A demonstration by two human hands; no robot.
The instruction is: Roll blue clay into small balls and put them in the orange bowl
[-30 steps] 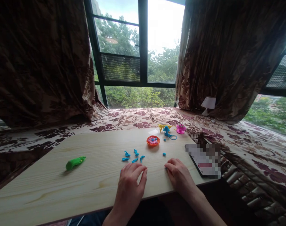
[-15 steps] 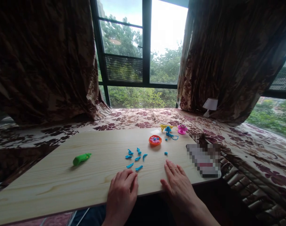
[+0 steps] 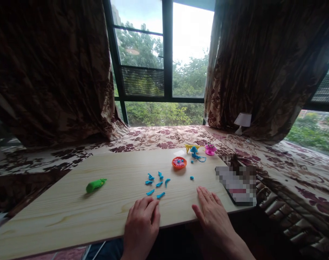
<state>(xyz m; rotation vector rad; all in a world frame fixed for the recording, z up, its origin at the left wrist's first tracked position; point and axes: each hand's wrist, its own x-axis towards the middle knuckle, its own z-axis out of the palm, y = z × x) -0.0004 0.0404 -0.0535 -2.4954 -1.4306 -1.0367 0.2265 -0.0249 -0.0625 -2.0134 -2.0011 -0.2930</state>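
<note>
My left hand lies flat on the near edge of the wooden board, fingers stretched out, holding nothing. My right hand rests flat beside it, fingers spread, also empty. Just beyond the left fingertips lie several small blue clay pieces. A single blue clay bit sits ahead of the right hand. Farther back stands an orange bowl with coloured clay balls. A green clay roll lies at the left.
At the board's far right corner are a blue clay figure, a yellow one and a pink one. A blurred flat device lies at the right edge. A small white lamp stands by the curtain, with the window behind.
Both hands drew back toward the near edge and flattened. Two more blue clay pieces now lie where the left hand was. The right hand shifted slightly right.
</note>
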